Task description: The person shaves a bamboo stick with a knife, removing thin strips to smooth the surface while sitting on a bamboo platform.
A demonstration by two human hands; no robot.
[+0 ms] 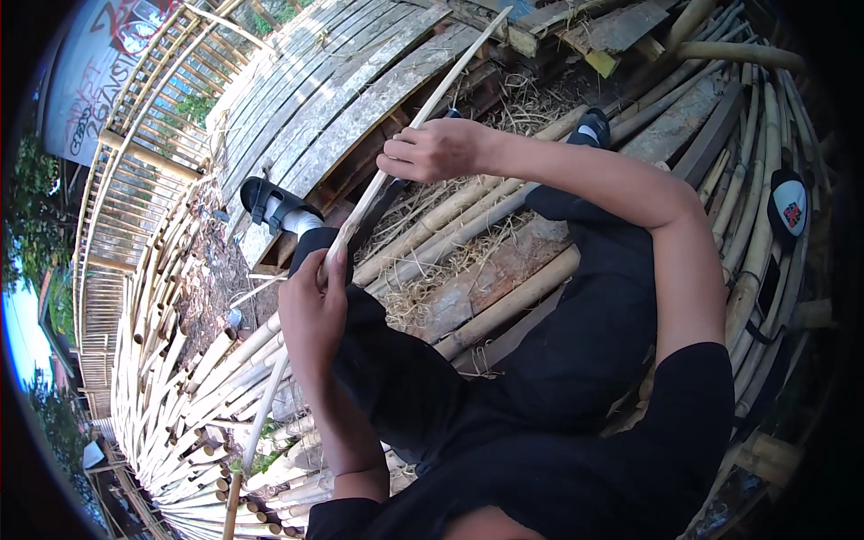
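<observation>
Pale strip [452,82] is held, fingers curled closed, by left hand [313,310] and right hand [436,149]; it could be snapped by overbending.

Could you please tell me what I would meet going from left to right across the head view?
Bamboo fence → left hand → right hand → right foot → black-and-white object.

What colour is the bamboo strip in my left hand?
The bamboo strip is pale cream to light tan, best seen in the head view.
</observation>
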